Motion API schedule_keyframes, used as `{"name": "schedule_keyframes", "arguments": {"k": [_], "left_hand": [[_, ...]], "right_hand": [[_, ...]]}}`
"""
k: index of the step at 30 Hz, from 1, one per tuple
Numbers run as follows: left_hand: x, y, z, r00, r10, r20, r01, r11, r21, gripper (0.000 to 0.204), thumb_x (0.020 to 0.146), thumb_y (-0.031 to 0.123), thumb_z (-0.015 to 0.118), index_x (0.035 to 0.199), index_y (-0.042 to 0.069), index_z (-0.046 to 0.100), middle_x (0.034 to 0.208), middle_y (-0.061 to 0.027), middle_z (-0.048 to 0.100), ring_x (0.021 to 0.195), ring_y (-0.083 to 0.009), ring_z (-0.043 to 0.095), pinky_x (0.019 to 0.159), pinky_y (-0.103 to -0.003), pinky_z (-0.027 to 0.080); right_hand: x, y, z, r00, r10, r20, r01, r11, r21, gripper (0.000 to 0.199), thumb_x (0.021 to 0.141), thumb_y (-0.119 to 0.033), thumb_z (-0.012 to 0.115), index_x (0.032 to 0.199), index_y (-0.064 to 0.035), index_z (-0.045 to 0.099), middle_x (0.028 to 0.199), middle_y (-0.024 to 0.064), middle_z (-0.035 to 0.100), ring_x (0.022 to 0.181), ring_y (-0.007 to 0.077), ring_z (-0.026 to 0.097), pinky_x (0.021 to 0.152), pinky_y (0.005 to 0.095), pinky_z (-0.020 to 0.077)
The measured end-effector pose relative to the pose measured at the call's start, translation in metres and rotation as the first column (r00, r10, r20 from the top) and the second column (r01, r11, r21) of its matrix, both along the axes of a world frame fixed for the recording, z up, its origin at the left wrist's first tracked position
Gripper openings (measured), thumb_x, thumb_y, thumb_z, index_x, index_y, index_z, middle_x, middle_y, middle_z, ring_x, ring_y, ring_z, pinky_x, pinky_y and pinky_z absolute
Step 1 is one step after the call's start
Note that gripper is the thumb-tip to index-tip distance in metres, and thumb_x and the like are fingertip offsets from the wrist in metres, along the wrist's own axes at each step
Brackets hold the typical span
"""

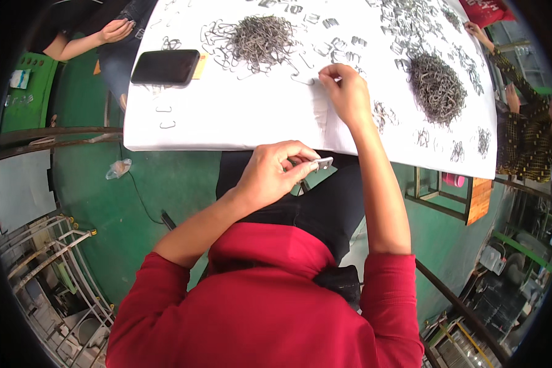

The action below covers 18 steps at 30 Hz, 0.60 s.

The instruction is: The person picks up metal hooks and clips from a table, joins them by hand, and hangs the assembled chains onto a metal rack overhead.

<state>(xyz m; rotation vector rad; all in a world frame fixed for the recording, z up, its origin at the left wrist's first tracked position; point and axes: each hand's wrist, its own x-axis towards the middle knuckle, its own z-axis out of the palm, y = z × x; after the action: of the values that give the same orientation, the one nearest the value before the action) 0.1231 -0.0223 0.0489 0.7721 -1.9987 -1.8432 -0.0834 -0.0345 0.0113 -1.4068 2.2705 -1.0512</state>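
The left hand (270, 175) is clenched around a small flat metal piece (322, 163), held just off the near edge of the white counter (239, 116). The right hand (345, 92) rests on the counter, fingertips pinched on a wire clip (303, 80) beside the far-left clip pile (262, 38). A second clip pile (437, 86) lies right. A black phone (165, 67) lies left.
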Motion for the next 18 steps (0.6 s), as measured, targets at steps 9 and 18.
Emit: {"name": "schedule_keyframes", "arguments": {"k": [9,18], "left_hand": [[0.007,0.002,-0.007,0.994,0.080,-0.074,-0.078,0.996,0.032,0.012,0.083,-0.002,0.060,0.096,-0.003,0.062,0.084,-0.0070,0.066,0.074,-0.0075,0.063,0.061,-0.020,0.050],[0.006,0.006,-0.002,0.992,0.086,-0.090,-0.087,0.996,-0.007,0.013,0.082,-0.003,0.061,0.096,-0.004,0.062,0.088,-0.0071,0.065,0.074,-0.0079,0.062,0.061,-0.020,0.051]], "right_hand": [[0.002,-0.061,-0.007,0.996,0.064,0.064,-0.079,0.962,0.263,0.018,0.084,-0.020,0.061,0.087,-0.0031,0.063,0.086,0.0087,0.062,0.077,0.0203,0.061,0.066,0.0305,0.0459],[0.035,0.089,0.063,0.441,-0.018,0.897,-0.030,0.999,0.035,0.020,0.086,-0.012,0.060,0.099,0.0034,0.057,0.080,0.0072,0.060,0.073,0.0160,0.061,0.062,0.0261,0.0508]]}}
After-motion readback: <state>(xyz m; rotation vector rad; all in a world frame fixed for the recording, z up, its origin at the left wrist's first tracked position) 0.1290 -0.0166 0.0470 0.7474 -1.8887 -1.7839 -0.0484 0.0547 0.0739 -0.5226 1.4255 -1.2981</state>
